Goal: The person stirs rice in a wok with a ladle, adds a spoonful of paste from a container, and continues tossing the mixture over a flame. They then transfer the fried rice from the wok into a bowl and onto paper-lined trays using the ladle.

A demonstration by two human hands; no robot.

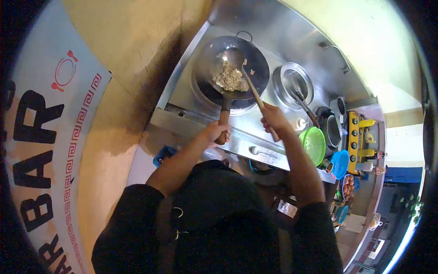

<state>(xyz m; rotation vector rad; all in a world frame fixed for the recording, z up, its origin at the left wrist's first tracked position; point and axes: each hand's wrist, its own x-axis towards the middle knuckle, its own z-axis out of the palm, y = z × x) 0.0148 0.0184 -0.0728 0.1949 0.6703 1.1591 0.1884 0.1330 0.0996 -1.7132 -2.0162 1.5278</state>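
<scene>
head view: steel cooktop (180, 94); wok (209, 59) on it, crumbly food (230, 78) inside. left hand (216, 132) closed round wok handle (224, 118); right hand (275, 118) gripping wooden-shafted utensil (255, 93). apparent step: stirring; further strokes would need steady wok.

Yellowish wall (109, 105) beside printed sign (50, 137)

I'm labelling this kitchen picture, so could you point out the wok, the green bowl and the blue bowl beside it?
Wok (259, 57): head view, bare inner wall, right side.
Green bowl (314, 145): head view, middle of its inside.
Blue bowl (340, 164): head view, middle of its visible surface.
</scene>
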